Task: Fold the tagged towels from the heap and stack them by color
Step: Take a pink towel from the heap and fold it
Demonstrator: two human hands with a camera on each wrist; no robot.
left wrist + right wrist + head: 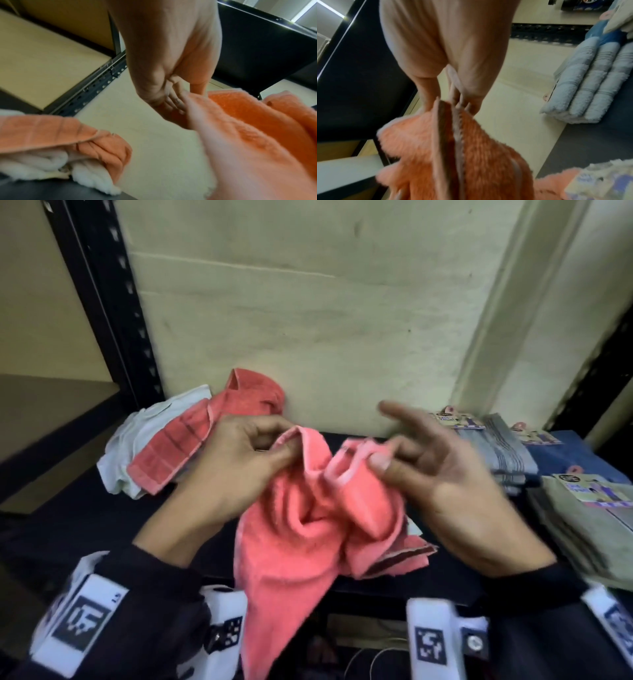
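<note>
A coral-pink towel (301, 529) hangs crumpled between both hands above the dark shelf (85, 518). My left hand (246, 460) pinches its hem near one corner; the same towel (240, 135) fills the lower right of the left wrist view. My right hand (411, 460) pinches the pale hem with thumb and a finger while the other fingers spread out. In the right wrist view the towel (462, 155) hangs from those fingertips. The heap at back left holds another coral towel (205, 426) draped over a white towel (137, 446).
Folded stacks stand at the right: light blue-grey towels (503, 450) with a card tag, a darker blue one (575, 453) behind, and beige towels (589, 522) nearest. A black rack post (113, 302) rises at the left. The cream wall (308, 320) closes the back.
</note>
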